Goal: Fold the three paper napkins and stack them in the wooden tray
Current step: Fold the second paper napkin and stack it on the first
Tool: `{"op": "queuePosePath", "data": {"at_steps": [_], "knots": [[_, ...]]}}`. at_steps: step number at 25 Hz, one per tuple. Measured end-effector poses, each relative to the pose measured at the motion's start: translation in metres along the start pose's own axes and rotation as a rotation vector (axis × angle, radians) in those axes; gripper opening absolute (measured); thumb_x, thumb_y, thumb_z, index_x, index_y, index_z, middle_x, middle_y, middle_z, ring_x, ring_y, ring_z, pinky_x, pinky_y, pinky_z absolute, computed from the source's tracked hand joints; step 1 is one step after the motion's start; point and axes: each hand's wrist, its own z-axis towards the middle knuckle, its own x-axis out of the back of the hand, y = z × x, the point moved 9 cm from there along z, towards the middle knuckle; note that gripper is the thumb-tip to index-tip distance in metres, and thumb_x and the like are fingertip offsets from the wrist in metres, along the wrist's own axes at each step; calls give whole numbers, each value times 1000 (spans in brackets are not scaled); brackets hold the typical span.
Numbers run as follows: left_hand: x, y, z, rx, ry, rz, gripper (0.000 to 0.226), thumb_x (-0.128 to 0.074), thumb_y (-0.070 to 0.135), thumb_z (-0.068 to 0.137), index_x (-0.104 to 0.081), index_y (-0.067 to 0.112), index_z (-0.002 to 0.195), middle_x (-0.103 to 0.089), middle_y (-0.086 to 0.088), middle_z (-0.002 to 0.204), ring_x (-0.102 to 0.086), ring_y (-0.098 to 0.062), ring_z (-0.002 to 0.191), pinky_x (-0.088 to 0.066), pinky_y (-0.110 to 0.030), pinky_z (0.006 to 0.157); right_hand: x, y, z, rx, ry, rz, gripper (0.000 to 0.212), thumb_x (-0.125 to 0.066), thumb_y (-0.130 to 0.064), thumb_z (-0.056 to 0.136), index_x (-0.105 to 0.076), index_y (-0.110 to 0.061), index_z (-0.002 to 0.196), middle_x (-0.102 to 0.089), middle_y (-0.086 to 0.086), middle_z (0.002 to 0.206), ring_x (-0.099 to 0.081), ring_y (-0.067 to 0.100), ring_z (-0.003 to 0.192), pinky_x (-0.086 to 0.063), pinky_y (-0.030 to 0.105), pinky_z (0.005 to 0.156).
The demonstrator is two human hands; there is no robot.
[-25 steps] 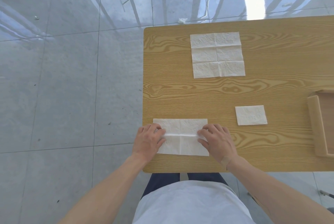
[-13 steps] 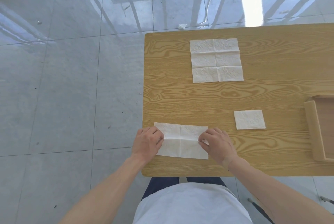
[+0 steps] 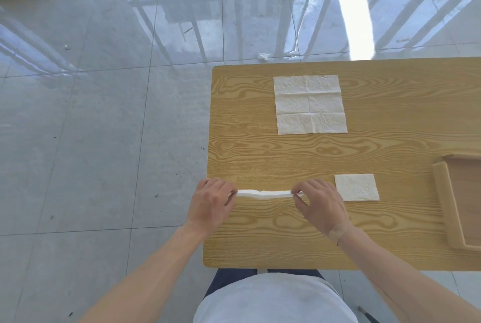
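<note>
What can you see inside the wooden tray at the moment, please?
The visible part of the wooden tray shows only bare wood, no napkin. Its right portion runs past the picture's edge, so that part cannot be checked.

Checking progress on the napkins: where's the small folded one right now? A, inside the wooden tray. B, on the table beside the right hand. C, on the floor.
B: the small folded napkin lies on the table next to the right hand, outside the wooden tray.

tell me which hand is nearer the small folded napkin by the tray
Right. The right hand sits just beside the small folded napkin, pinching one end of the napkin being folded. The left hand pinches the other end, farther away.
</note>
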Motion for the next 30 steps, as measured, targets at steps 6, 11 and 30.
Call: {"op": "queuePosePath", "data": {"at_steps": [6,11,30], "knots": [[-20,8,-30,-78,-32,34,14,-69,6,81,-62,19,79,-64,6,85,-59,-17,86,-43,-29,79,-17,0,-26,70,-7,-74,16,-77,-11,78,-69,-22,86,-68,-11,90,-61,20,95,-44,33,77],[-47,1,-51,-10,-166,59,25,-78,0,68,-64,19,76,-65,6,85,-62,-18,84,-46,-30,75,-44,0,-46,91,-93,-107,17,-77,-11,78,-67,-23,83,-67,-12,89,-61,19,92,-46,32,75],[-125,34,-60,33,-565,257,71,8,58,96,31,14,147,41,-1,155,35,-18,142,16,-43,118,-130,-29,-50,70,-373,-359,73,-20,-50,99,-2,-8,155,5,11,164,5,33,150,-4,57,117]]}}
